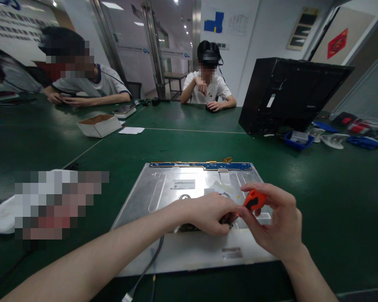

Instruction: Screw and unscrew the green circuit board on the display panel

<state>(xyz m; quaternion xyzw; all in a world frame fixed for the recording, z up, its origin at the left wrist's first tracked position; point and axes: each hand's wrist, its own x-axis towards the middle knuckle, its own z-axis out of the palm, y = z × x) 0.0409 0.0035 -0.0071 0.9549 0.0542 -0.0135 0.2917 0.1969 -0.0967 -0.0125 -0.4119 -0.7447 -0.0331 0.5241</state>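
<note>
A silver display panel lies back-up on the table in front of me, with a blue circuit strip along its far edge. My left hand reaches across it, its fingers curled down over small dark parts near the middle; what they grip is hidden. In my right hand is a screwdriver with an orange and black handle, tilted down towards my left fingertips. Its tip is out of sight. Grey cables run from under my left forearm over the near edge to a white connector.
A large black casing stands at the far right beside a blue tray. An open white box and paper lie at the far left. A blurred-out object sits left. Two people sit across the table.
</note>
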